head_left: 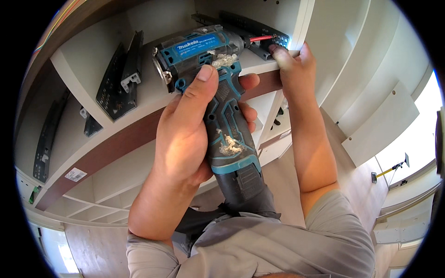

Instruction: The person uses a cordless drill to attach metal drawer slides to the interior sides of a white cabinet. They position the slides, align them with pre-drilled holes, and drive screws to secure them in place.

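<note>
L hand is grasping the handle of a teal-and-blk power driver, thumb lying up by the motor housing, fingertips showing round the far side; can't tell if any finger is pressing the trigger. Driver is sitting abt ctr of view, just in front of the cabinet, base hanging down twd the wearer's grey shirt, nose pointing R w/ a red bit sticking out. Pale crumbly lumps are clinging to handle & housing. Bit tip is reaching the perforated end of a dark metal rail in the R compartment; can't tell if it's touching. R hand is holding on at the cabinet's front edge, thumb resting nr the rail's end, a finger curling up on the outer side; can't tell if it's gripping the rail too. In the mid compartment a 2nd rail set w/ a pale clip is lying along the divider; a 3rd rail is running along the far L one. Below, a red-brown strip is following the shelf front, carrying a white label. Off R, a pale panel w/ small holes is standing nr a yellow-handled tool
</note>
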`<state>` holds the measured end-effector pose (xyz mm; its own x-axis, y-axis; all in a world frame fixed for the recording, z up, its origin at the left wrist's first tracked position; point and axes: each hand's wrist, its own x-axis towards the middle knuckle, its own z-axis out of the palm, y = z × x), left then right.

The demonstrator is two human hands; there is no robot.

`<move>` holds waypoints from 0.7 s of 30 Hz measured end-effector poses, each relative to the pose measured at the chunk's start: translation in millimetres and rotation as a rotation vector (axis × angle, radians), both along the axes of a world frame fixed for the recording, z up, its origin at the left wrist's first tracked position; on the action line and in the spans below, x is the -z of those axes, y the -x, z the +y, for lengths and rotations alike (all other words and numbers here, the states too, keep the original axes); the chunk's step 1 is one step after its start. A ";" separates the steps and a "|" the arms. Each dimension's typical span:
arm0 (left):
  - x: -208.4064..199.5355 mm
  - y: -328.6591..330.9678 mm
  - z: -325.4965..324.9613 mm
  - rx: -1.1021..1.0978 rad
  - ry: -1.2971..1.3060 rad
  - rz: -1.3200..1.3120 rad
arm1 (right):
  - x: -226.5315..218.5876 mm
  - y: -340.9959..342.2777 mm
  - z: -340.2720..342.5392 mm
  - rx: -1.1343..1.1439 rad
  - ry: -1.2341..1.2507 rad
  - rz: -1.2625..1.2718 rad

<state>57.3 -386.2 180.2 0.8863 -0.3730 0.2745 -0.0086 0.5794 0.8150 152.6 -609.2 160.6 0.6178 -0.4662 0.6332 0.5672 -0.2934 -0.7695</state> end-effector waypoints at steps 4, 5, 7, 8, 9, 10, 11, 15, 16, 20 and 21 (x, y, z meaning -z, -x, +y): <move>-1.1 -0.4 -0.8 0.016 -0.005 0.010 | -0.7 0.6 -0.8 0.004 0.007 -0.009; -1.4 -0.4 -0.9 0.018 -0.007 0.014 | -0.2 0.1 -0.6 0.001 0.004 -0.013; -0.9 -0.8 -0.9 0.021 -0.004 0.012 | 1.4 -2.0 -1.3 -0.005 -0.001 -0.020; -0.6 -1.1 -1.1 0.023 -0.002 0.012 | 1.9 -2.6 -1.8 -0.014 -0.002 -0.029; -0.5 -1.4 -1.3 0.022 -0.004 0.009 | 2.3 -3.1 -2.4 -0.022 -0.004 -0.037; -0.4 -1.5 -1.3 0.019 -0.007 0.007 | 2.7 -3.3 -2.5 -0.032 -0.005 -0.045; -0.4 -1.5 -1.2 0.017 -0.009 0.004 | 2.6 -3.2 -2.3 -0.032 -0.007 -0.046; -0.7 -0.4 -0.5 0.026 -0.010 0.004 | -0.5 0.8 1.3 -0.033 -0.016 -0.030; -0.3 -0.3 -1.0 0.022 -0.012 0.007 | -1.2 2.1 1.7 -0.033 -0.018 -0.022; 0.6 -0.5 -1.9 0.008 0.002 0.009 | 3.3 -3.7 -2.3 -0.032 -0.004 -0.042; 0.4 -0.2 -1.7 0.008 0.008 0.015 | 2.6 -3.2 -1.4 -0.032 -0.007 -0.037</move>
<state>57.5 -387.9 179.9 0.8873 -0.3780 0.2644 0.0082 0.5859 0.8103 155.8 -610.6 158.0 0.6085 -0.4513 0.6527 0.6045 -0.2693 -0.7497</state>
